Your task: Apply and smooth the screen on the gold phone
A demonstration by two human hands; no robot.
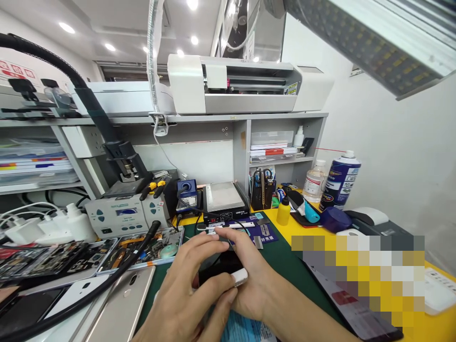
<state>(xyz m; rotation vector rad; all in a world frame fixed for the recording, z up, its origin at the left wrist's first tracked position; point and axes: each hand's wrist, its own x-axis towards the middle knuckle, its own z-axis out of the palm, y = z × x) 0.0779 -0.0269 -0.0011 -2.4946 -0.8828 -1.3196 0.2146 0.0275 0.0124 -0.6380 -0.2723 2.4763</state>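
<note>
Both my hands meet over the green mat (285, 266) at the bottom middle of the head view. My left hand (188, 289) curls round a black phone (221, 266), thumb and fingers closed on its near edge. My right hand (245, 275) grips the same phone from the right, its fingers pressed on the top, with a small white piece (239, 277) pinched between the two hands. Most of the phone is hidden by my fingers.
Opened phones and back covers (89, 280) lie at the left under a black hose (107, 285). A soldering station (124, 213), a hot plate (224, 199), a tool holder (261, 187), a yellow bottle (284, 210) and a spray can (340, 180) stand behind. A blurred patch covers the right.
</note>
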